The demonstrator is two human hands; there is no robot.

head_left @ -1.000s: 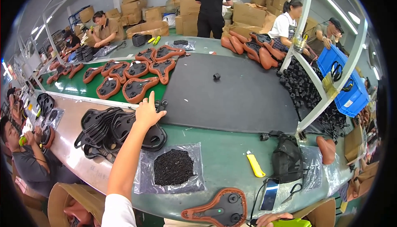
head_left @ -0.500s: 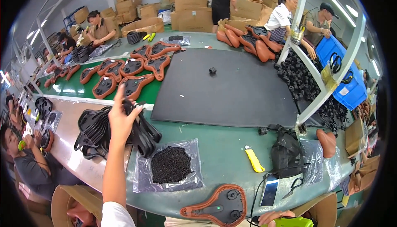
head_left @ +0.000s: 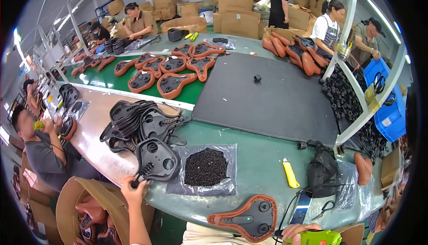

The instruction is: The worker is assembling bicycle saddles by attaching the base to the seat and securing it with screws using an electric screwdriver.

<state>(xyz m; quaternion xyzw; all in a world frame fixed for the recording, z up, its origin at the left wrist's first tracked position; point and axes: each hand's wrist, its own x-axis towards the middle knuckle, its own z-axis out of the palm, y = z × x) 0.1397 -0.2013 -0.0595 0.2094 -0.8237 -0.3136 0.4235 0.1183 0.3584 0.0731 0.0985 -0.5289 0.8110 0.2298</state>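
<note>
At the table's near edge, my left hand (head_left: 133,192) is closed round the narrow end of a black plastic saddle base (head_left: 157,159), which has round holes and a coil spring. Its wide end points away from me, beside a stack of similar black bases (head_left: 129,115). My right hand (head_left: 298,231) grips a lime-green power screwdriver (head_left: 318,237) at the lower edge, partly cut off by the picture. Between my hands a brown bicycle saddle (head_left: 247,218) lies underside up. Beyond it, an opened plastic bag (head_left: 232,180) holds a heap of small black screws (head_left: 206,167).
A yellow utility knife (head_left: 290,173), black pouch (head_left: 323,171), phone (head_left: 301,208) and scissors (head_left: 327,208) lie at right. Several saddles rest on the green belt (head_left: 107,79) beside a black mat (head_left: 272,97). A cardboard box (head_left: 71,209) stands lower left. Several co-workers are around.
My left hand has come down from above the stack toward me and now holds a saddle base by its narrow end. The view has shifted left. My right hand still holds the screwdriver.
</note>
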